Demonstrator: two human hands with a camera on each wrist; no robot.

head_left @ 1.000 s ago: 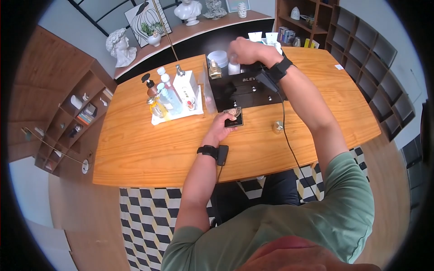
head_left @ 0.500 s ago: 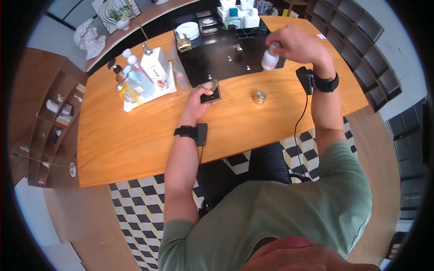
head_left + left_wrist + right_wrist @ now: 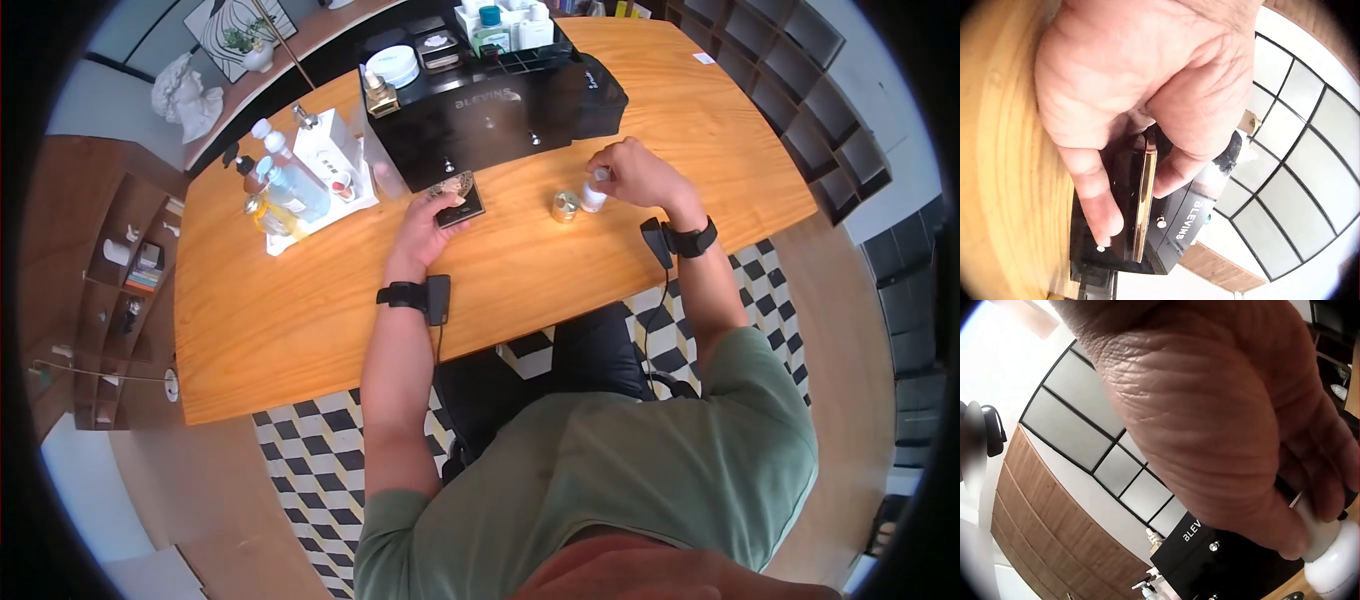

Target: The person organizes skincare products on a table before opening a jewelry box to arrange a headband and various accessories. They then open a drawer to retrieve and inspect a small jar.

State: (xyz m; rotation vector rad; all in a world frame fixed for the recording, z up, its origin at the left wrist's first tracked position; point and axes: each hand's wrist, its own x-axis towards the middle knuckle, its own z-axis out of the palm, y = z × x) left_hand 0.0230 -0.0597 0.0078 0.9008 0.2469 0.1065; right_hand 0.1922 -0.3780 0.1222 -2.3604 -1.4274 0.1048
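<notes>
So the right hand [image 3: 632,172] has its fingers wrapped round a small white bottle [image 3: 594,194], standing on the wooden bench [image 3: 300,300] right next to a little metal cap [image 3: 563,207]. The left hand [image 3: 430,222] grips a dark flat case [image 3: 460,204] just in front of the black organizer box [image 3: 490,100].

1. On the table [image 3: 300,310] we see a drawer box [image 3: 490,105] at the back.
2. A tray of bottles [image 3: 300,195] stands left of it.
3. A small jar [image 3: 564,207] sits before the box, just left of a small bottle [image 3: 595,195].
</notes>
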